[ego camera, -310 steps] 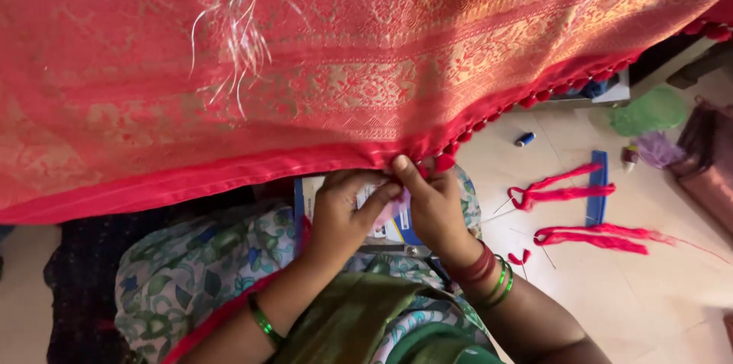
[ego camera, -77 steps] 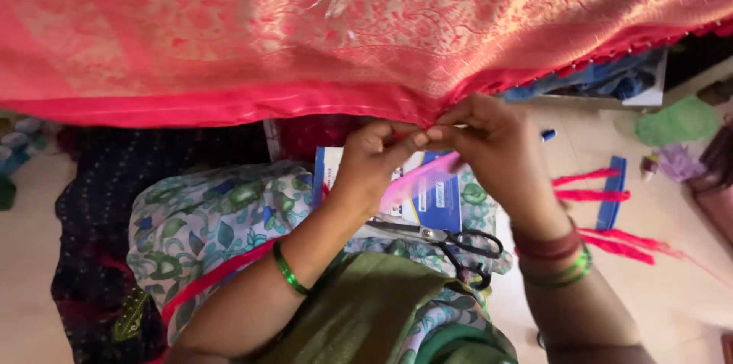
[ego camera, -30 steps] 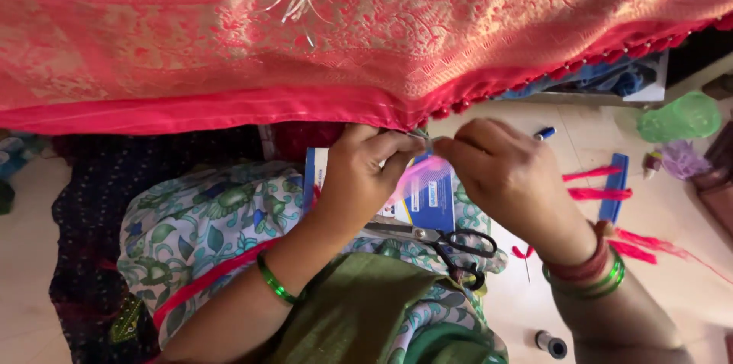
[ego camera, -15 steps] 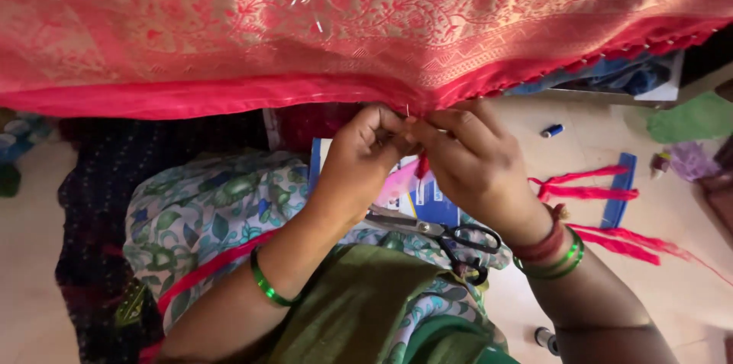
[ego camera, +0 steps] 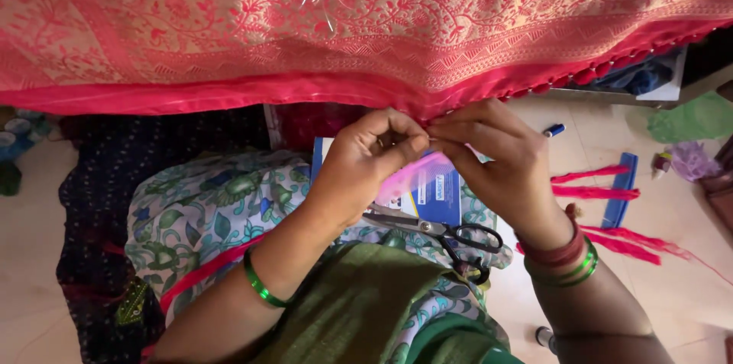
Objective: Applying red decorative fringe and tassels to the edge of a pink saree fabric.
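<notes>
Since the frame of half a second ago, I note both hands have drawn slightly closer at the lower hem of the red and gold brocade cloth (ego camera: pixel 366 36), and the fingertips now meet at one spot on that edge, which I judge to mean the fine work at the hem is in hand at this point rather than being repositioned. My left hand (ego camera: pixel 365 165) is curled nearly closed, thumb and forefinger pinched together at the hem; what lies between them is too small to tell, though a thin thread or needle seems likely. My right hand (ego camera: pixel 496 158) is likewise almost closed, its fingers (ego camera: pixel 458 129) pressed to the same edge of the cloth and touching the left fingertips. A pink strip (ego camera: pixel 412 175) shows just below the left hand; whether either hand grips it I cannot tell. The cloth hangs across the whole upper part of the view, its hem running from the left edge to the right, with small red tassels (ego camera: pixel 588 75) along the right stretch. Black-handled scissors (ego camera: pixel 450 234) lie on my lap on the floral fabric (ego camera: pixel 198 204), just beneath the hands and untouched. Red thread bundles (ego camera: pixel 603 193) and a blue comb (ego camera: pixel 620 200) rest on the floor near the right edge, well apart from the hands.
</notes>
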